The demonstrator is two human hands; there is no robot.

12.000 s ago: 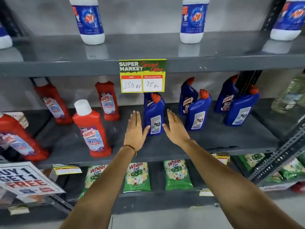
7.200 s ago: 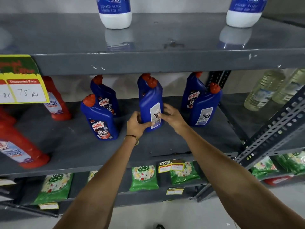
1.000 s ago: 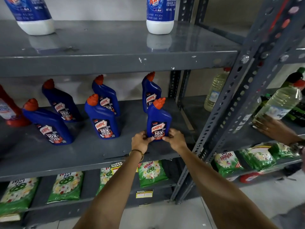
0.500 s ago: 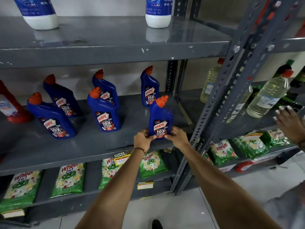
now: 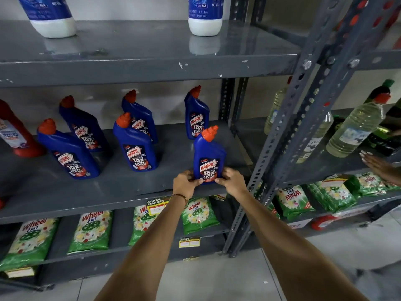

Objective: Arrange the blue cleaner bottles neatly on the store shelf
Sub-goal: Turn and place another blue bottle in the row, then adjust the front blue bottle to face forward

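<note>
Several blue cleaner bottles with orange caps stand on the grey middle shelf [image 5: 108, 190], labels facing me. The front right blue bottle [image 5: 208, 153] stands upright near the shelf's front edge. My left hand [image 5: 184, 184] and my right hand [image 5: 231, 180] both grip its base from either side. Behind it is another blue bottle [image 5: 196, 114] at the back. Left of these stand a front middle bottle [image 5: 135, 146], a back middle bottle [image 5: 141, 118], a front left bottle [image 5: 69, 153] and a back left bottle [image 5: 83, 124].
A red cleaner bottle [image 5: 15, 133] stands at the far left. White-based bottles [image 5: 205, 16] sit on the top shelf. Green detergent packs [image 5: 198, 213] lie below. A perforated steel upright [image 5: 288, 131] rises on the right, with clear bottles [image 5: 353, 129] and another person's hand [image 5: 379, 166] beyond.
The front right blue bottle has stayed in both my hands near the shelf's front edge. The view has shifted slightly. The other person's hand at right has moved lower.
</note>
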